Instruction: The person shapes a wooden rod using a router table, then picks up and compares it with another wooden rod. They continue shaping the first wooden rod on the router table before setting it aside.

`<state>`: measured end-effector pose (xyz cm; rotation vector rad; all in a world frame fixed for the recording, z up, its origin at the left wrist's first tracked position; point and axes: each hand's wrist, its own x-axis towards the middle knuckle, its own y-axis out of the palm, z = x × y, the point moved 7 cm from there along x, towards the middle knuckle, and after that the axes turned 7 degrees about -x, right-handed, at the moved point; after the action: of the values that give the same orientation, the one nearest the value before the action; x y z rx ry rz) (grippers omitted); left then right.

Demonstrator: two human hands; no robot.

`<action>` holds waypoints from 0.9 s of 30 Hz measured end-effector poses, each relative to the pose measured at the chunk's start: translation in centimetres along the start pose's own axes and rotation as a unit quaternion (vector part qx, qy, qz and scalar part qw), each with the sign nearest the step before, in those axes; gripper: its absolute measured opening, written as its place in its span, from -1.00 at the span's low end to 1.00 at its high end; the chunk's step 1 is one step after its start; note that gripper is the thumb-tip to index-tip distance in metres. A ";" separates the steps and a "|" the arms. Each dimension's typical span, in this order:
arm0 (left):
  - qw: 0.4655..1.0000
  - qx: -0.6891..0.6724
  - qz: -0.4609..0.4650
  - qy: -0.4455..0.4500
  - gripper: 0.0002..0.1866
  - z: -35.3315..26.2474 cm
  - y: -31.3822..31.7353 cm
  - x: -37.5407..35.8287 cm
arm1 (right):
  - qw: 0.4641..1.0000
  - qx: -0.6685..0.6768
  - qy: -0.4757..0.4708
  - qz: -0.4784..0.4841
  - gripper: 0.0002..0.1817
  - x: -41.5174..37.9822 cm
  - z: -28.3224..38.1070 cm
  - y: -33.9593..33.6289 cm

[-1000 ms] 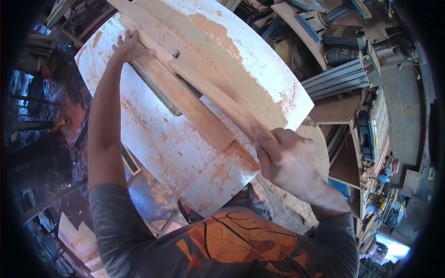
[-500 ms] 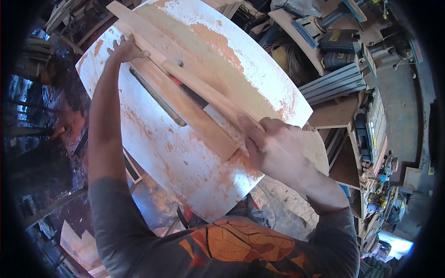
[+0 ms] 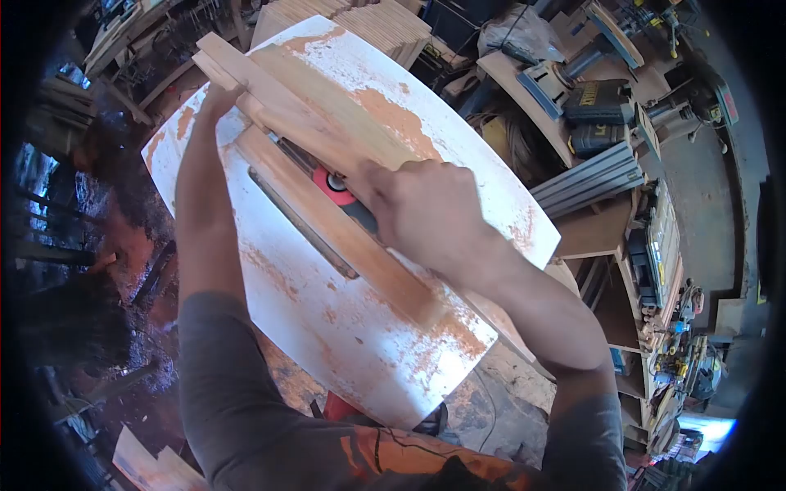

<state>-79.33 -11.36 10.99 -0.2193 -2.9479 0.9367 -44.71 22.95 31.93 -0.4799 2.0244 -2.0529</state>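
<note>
A white-topped machine table (image 3: 270,270) lies before me, dusted with reddish sawdust. A long wooden strip (image 3: 303,131) runs slantwise across it toward the far left. My right hand (image 3: 426,209) is closed around the strip's near end. My left hand (image 3: 227,96) holds the strip near its far end, its fingers partly hidden. Beside the strip lies a flat wooden board (image 3: 336,233), parallel to it on the left. Between the two shows a red ring (image 3: 334,186) with a round metal centre, near my right hand.
A long dark slot (image 3: 303,221) cuts the tabletop left of the board. Stacked wooden pieces (image 3: 360,33) stand behind the table. To the right are black tool cases (image 3: 602,102), metal bars (image 3: 589,176) and wooden shelves (image 3: 606,229) with tools.
My right hand and the strip have moved up and left, away from me, uncovering the red ring. My left hand, earlier spread flat, now curls at the strip's far end. The view has shifted slightly.
</note>
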 end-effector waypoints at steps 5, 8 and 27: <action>0.959 0.182 -0.183 -0.117 0.24 7.8 -1.3 7.4 | 0.983 0.150 0.036 -0.097 -0.60 -4.7 -5.8 -3.9; 0.932 0.181 -0.253 -0.187 0.16 6.6 -3.0 7.1 | 0.945 0.195 0.215 -0.149 -0.58 -13.3 -10.2 -5.2; 0.945 0.116 -0.297 0.073 -0.54 3.5 -18.8 -3.5 | 0.939 0.203 0.255 -0.105 -0.51 -30.6 -10.9 -2.9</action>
<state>-78.40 -29.06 18.96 0.5510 -2.4861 1.0825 -20.38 44.72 32.47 -0.0853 1.7477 -2.8781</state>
